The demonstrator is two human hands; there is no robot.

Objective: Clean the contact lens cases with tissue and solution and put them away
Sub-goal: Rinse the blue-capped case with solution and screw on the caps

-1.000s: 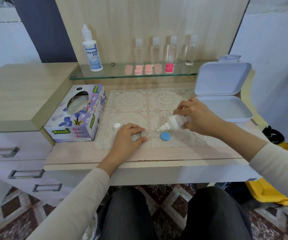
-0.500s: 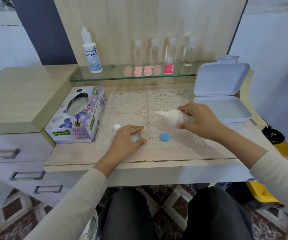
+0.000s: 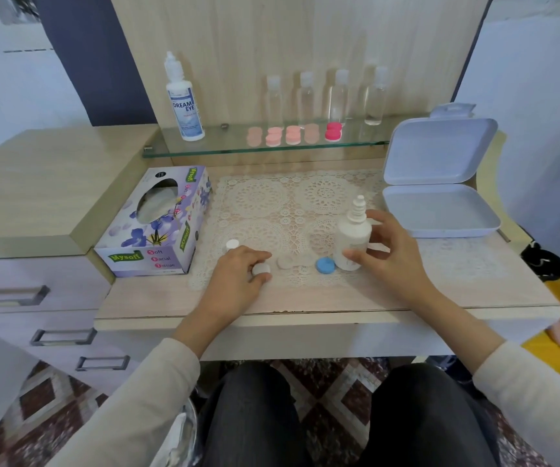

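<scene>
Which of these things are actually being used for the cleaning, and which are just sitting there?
In use: lens case, held by the left hand; blue cap; solution bottle, in the right hand; tissue box; open storage box.
Lying about: Dream Eye bottle; clear bottles; lace mat.

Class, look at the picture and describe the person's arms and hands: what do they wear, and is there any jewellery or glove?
Both arms wear plain cream long sleeves with no pattern or marking. The left sleeve and the right sleeve each end partway along the forearm, leaving the wrists uncovered. The left hand and the right hand are bare, with no gloves, rings, watch or bracelets visible.
</scene>
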